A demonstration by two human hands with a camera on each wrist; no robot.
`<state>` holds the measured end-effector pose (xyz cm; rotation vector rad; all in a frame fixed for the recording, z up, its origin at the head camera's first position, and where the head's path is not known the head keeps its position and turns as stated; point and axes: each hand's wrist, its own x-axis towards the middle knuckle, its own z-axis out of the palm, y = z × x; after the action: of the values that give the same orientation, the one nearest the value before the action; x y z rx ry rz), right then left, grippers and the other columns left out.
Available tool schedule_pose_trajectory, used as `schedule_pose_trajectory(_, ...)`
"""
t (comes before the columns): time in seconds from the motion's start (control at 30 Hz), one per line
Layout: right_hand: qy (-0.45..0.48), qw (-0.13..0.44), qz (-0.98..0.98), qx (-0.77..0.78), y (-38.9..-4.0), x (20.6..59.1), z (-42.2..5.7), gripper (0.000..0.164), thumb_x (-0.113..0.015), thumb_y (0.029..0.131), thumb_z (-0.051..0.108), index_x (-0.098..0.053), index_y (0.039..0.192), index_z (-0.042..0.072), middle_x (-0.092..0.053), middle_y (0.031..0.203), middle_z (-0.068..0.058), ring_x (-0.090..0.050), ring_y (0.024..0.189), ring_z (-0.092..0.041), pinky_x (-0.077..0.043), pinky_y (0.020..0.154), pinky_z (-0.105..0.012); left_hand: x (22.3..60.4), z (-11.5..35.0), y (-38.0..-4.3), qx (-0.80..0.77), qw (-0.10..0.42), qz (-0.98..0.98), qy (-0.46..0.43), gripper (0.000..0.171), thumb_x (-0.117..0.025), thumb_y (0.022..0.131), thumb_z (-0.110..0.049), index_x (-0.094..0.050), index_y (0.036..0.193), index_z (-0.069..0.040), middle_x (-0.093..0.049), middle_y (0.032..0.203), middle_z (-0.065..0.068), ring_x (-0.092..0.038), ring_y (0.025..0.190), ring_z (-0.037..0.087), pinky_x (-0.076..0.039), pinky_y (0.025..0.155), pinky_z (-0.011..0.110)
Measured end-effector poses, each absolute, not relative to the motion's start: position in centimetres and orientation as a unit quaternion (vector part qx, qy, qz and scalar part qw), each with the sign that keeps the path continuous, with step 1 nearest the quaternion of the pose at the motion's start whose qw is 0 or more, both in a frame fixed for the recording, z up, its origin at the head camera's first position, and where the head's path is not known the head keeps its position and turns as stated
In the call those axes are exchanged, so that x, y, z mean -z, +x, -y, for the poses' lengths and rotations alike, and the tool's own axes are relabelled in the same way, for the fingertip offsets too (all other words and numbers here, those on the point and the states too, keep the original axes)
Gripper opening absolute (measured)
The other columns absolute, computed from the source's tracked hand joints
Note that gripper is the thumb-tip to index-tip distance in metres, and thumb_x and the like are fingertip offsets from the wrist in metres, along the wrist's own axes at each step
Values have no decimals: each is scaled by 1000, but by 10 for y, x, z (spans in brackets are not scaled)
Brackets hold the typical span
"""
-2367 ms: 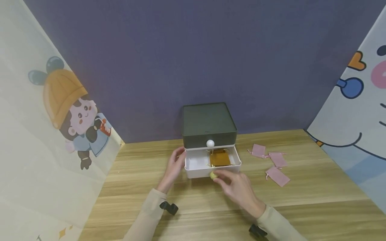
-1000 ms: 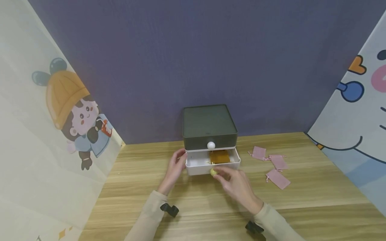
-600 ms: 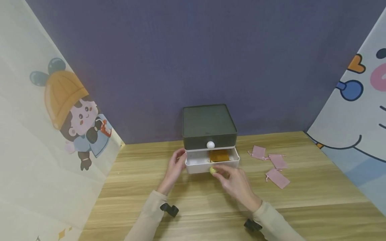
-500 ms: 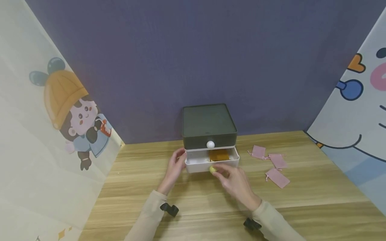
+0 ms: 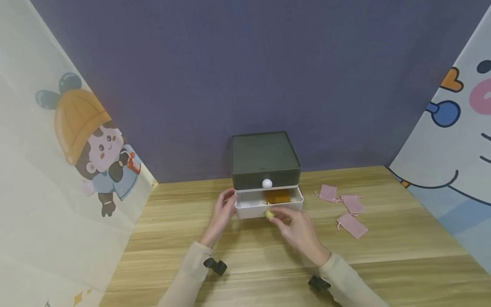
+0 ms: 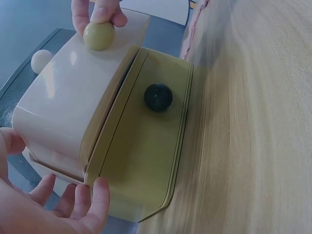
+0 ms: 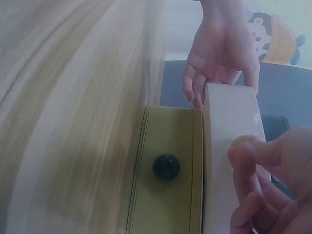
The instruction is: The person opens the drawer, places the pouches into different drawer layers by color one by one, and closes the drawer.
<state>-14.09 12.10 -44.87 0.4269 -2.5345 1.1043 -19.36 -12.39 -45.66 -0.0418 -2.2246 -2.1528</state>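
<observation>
A small desktop drawer unit [image 5: 264, 153] has a dark green top, and its white drawer [image 5: 249, 212] stands partly pulled out. Inside the drawer lies a golden-brown pouch [image 5: 278, 196], partly hidden by the unit above. My right hand [image 5: 301, 234] pinches the drawer's yellow-green knob [image 6: 99, 36] between thumb and fingers. At the left side of the unit is my left hand [image 5: 220, 217], its fingers loosely extended along the side, as the left wrist view shows. Below the white drawer, the wrist views show an olive drawer [image 6: 146, 131] with a dark knob [image 6: 158, 97].
Three pink drawstring pouches [image 5: 352, 225] lie on the wooden table [image 5: 168, 238] right of the unit. A white knob [image 5: 267, 183] sticks out from the dark green drawer above. A purple-blue panel [image 5: 245, 76] rises behind, with printed panels at both sides.
The white drawer has slid further back into the unit, with my right hand moving forward on its knob. Less of the golden-brown pouch shows. My left hand has stayed at the unit's side.
</observation>
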Motion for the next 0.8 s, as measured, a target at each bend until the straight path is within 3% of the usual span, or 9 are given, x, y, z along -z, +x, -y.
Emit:
schedule_pose_trajectory(0.3, 151, 174, 890, -393, -145, 450, -119, 27, -87, 88, 20, -82, 114, 19, -82, 89, 0, -56, 56, 4, -43, 46, -19, 456, 124, -193, 695, 24, 719, -14, 54, -53, 111, -23, -42, 155, 6, -47, 156, 31, -51, 141, 47, -55, 111, 54)
schedule_pose_trajectory(0.57, 153, 171, 890, -393, -151, 452, -119, 27, -86, 90, 20, -81, 116, 20, -82, 90, 0, -53, 53, 5, -43, 44, -20, 456, 124, -193, 701, 26, 712, -16, 52, -52, 111, -21, -42, 154, 7, -47, 155, 31, -51, 141, 46, -54, 112, 55)
schedule_pose_trajectory(0.8, 147, 170, 891, -394, -154, 451, -118, 26, -85, 91, 21, -81, 117, 22, -83, 92, 1, -46, 46, 3, -35, 38, -21, 458, 124, -194, 701, 24, 712, -22, 51, -52, 110, -20, -43, 154, 6, -48, 154, 30, -53, 139, 45, -57, 110, 54)
